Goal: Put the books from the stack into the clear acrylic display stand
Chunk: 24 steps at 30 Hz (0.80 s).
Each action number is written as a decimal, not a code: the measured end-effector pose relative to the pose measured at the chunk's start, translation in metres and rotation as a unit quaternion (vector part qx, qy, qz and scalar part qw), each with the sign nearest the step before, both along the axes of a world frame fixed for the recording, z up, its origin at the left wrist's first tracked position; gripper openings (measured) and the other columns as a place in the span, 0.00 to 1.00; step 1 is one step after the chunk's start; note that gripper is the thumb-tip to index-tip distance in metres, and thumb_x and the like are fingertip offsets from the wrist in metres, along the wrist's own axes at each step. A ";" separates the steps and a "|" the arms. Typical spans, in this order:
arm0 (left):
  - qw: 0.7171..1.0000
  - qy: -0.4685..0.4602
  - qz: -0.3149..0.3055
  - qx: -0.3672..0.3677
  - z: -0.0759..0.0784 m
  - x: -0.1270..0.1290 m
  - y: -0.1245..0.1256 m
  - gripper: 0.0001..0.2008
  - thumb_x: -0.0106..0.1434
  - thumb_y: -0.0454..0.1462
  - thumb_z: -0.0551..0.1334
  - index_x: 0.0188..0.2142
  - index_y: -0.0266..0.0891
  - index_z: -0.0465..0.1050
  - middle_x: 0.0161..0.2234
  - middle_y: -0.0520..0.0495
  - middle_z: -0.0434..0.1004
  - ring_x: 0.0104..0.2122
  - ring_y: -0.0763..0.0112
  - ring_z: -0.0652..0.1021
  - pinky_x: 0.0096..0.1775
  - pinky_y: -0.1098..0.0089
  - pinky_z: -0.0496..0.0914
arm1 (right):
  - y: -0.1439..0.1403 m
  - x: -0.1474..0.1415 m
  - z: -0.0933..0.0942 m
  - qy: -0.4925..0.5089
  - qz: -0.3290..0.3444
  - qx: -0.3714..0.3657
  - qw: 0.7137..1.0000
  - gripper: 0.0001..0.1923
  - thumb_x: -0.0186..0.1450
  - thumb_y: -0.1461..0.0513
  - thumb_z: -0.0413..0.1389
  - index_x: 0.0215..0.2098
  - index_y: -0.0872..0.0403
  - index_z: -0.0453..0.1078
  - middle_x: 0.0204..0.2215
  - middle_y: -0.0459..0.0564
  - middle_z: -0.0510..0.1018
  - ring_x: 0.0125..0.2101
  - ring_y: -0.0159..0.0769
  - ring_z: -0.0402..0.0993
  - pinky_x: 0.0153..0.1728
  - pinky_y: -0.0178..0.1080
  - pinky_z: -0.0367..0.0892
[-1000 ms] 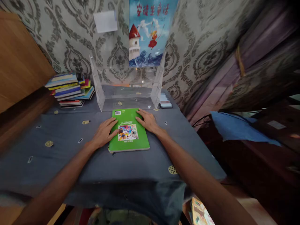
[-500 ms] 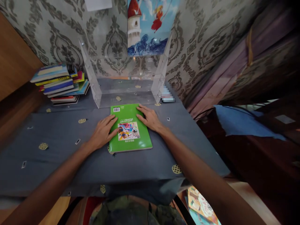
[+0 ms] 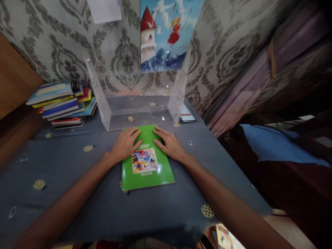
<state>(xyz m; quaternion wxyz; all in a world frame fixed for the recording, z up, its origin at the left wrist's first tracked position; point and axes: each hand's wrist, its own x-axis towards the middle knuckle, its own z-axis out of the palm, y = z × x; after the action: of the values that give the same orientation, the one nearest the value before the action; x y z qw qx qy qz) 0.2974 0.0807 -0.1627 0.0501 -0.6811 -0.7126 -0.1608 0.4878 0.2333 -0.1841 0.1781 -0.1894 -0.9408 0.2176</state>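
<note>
The left hand [image 3: 126, 144] and right hand [image 3: 169, 145] are lying flat, fingers spread wide, pressing on the far end of the green book [image 3: 146, 159]. The book is sitting on the grey cloth [image 3: 64, 173], just touching the clear stand [image 3: 140, 103]. A hard push could be bunching the cloth, or bumping the stand.

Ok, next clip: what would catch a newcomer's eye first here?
The bright green paperback book lying flat on the grey-blue patterned tablecloth, with the left hand and right hand pressed open on its far half. Just behind it stands a clear acrylic shelf against the wall. A stack of colourful books sits at the table's far left, and a blue picture poster hangs above.
</note>
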 end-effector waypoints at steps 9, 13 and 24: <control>0.997 0.021 -0.062 0.031 0.000 0.006 0.023 0.21 0.67 0.34 0.51 0.58 0.38 0.67 0.56 0.37 0.72 0.56 0.54 0.72 0.56 0.52 0.66 | -0.002 0.002 0.000 0.020 -0.011 0.016 1.000 0.24 0.70 0.55 0.51 0.62 0.50 0.66 0.64 0.55 0.66 0.62 0.45 0.65 0.61 0.53 0.61; 0.998 0.026 -0.059 0.018 0.004 0.009 0.027 0.21 0.65 0.32 0.51 0.56 0.35 0.69 0.56 0.36 0.72 0.55 0.54 0.72 0.55 0.52 0.67 | -0.001 0.002 0.000 0.031 -0.006 0.009 0.999 0.24 0.70 0.56 0.51 0.62 0.53 0.67 0.64 0.56 0.66 0.62 0.45 0.65 0.62 0.52 0.60; 0.999 0.023 -0.039 0.013 0.001 0.011 0.025 0.21 0.65 0.33 0.53 0.57 0.35 0.70 0.58 0.37 0.72 0.55 0.55 0.73 0.56 0.53 0.65 | 0.015 -0.008 -0.008 0.050 -0.021 -0.010 0.998 0.25 0.68 0.53 0.51 0.60 0.54 0.67 0.62 0.60 0.67 0.61 0.47 0.66 0.61 0.51 0.62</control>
<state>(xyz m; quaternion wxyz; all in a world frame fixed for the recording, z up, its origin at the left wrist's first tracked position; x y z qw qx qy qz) 0.3084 0.1055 -0.1615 0.0694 -0.7110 -0.6821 -0.1561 0.4800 0.2479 -0.1920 0.2273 -0.2002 -0.9243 0.2323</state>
